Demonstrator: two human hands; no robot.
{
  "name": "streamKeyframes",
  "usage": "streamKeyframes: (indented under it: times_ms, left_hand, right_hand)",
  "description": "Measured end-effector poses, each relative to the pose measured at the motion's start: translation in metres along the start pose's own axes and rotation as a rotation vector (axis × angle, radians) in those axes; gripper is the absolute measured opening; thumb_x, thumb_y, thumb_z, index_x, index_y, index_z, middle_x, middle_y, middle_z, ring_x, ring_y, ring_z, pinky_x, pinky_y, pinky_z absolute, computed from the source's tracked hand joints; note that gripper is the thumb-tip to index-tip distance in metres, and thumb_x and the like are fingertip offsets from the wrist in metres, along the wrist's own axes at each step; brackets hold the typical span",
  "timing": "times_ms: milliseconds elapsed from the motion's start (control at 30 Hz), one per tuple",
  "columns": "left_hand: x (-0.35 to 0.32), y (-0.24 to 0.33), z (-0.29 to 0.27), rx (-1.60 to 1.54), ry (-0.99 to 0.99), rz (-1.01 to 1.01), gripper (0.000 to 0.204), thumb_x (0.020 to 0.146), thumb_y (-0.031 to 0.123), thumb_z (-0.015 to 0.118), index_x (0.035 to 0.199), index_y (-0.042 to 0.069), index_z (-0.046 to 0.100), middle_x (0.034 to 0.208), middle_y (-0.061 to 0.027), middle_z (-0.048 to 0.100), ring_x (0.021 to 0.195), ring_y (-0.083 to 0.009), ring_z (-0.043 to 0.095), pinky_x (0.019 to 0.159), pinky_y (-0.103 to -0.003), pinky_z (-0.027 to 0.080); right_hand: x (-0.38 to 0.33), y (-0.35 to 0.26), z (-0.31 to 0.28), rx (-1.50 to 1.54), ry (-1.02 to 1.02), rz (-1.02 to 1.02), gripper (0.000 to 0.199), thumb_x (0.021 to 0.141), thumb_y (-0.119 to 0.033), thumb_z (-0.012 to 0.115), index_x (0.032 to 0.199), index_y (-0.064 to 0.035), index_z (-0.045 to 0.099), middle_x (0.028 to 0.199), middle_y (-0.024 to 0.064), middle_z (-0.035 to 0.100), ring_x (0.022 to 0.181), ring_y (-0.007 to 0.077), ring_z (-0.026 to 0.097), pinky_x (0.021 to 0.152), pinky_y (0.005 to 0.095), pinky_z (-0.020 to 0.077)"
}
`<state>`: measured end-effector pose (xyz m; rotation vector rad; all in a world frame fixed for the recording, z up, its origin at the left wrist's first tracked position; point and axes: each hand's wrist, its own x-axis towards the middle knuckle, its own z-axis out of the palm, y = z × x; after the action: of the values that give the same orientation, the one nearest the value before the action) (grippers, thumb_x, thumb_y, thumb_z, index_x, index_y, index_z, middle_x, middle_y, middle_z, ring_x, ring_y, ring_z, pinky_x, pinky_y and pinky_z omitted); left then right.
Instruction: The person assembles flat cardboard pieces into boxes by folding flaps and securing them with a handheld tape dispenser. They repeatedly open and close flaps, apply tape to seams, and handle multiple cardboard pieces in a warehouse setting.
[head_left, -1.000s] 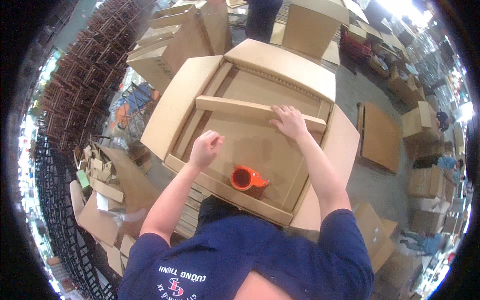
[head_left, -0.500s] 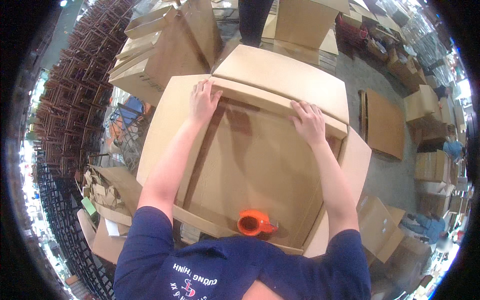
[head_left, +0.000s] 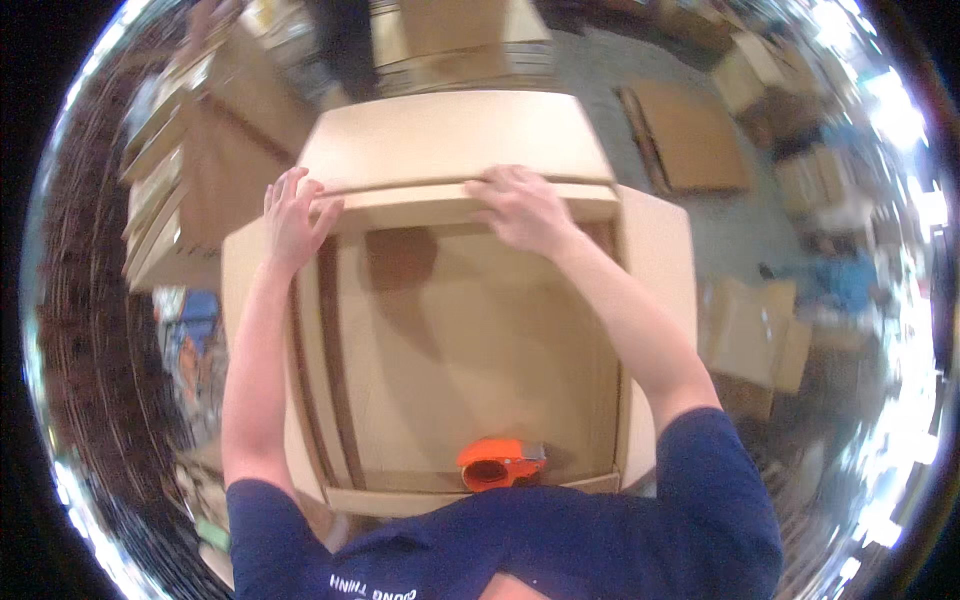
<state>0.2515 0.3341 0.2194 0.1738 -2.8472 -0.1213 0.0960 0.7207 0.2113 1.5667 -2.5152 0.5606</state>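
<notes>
A large open cardboard box (head_left: 420, 370) stands before me, its flaps folded outward. Along the inside of its far wall runs a folded cardboard strip (head_left: 400, 212). My left hand (head_left: 296, 222) touches the far left corner, fingers spread over the edge and thumb toward the strip. Farther right, my right hand (head_left: 525, 212) has its fingers bent over the strip's top edge. Inside the box, by the near wall, lies an orange tape dispenser (head_left: 500, 464). The far flap (head_left: 460, 135) slants away beyond my hands.
Flattened and folded cartons (head_left: 225, 150) lean at the far left. Dark stacked metal frames (head_left: 100, 300) fill the left side. A brown cardboard sheet (head_left: 690, 135) lies on the grey floor at the far right, and another carton (head_left: 750, 330) stands right of the box.
The view has turned, so the box now appears straighter and farther left. My right hand has slid left along the strip, nearer to my left hand. The tape dispenser is still inside.
</notes>
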Motion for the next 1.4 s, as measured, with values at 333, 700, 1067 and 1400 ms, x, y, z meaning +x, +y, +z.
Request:
streamKeyframes:
  times_ms: [333,700,1067,1400]
  left_hand:
    - [0.04,0.055,0.023,-0.016,-0.335,0.107,0.096,0.092,0.073,0.082,0.165,0.013,0.064,0.17,-0.021,0.06,0.162,-0.0411,0.051,0.133,-0.052,0.044]
    - [0.04,0.047,0.016,-0.162,-0.392,0.05,0.082,0.093,0.064,0.086,0.157,0.014,0.073,0.163,-0.0223,0.066,0.159,-0.0392,0.056,0.129,-0.049,0.049]
    - [0.037,0.057,0.011,-0.178,-0.416,0.036,0.079,0.093,0.063,0.086,0.154,0.015,0.075,0.161,-0.0209,0.068,0.157,-0.0376,0.059,0.128,-0.048,0.049]
    - [0.049,0.075,0.004,-0.354,-0.651,-0.035,0.066,0.101,0.055,0.081,0.151,0.013,0.077,0.159,-0.0208,0.07,0.151,-0.032,0.066,0.126,-0.041,0.049]
  right_hand:
    - [-0.009,0.012,0.015,-0.026,0.119,-0.112,0.057,0.094,-0.039,0.089,0.138,-0.0078,0.071,0.131,0.0106,0.073,0.135,0.0335,0.07,0.117,0.0456,0.0574]
    - [0.004,0.012,0.001,0.026,-0.109,-0.057,0.069,0.08,-0.03,0.099,0.139,-0.0097,0.069,0.127,0.0074,0.076,0.125,0.029,0.077,0.109,0.0394,0.0633]
    - [-0.007,0.013,0.006,0.041,0.032,-0.105,0.072,0.08,-0.031,0.098,0.143,-0.0131,0.067,0.129,0.0048,0.078,0.125,0.0266,0.077,0.106,0.0399,0.0646]
    - [0.002,0.012,-0.025,0.152,-0.517,0.121,0.075,0.098,-0.05,0.079,0.158,-0.008,0.061,0.151,0.0201,0.07,0.143,0.0384,0.066,0.118,0.0544,0.056]
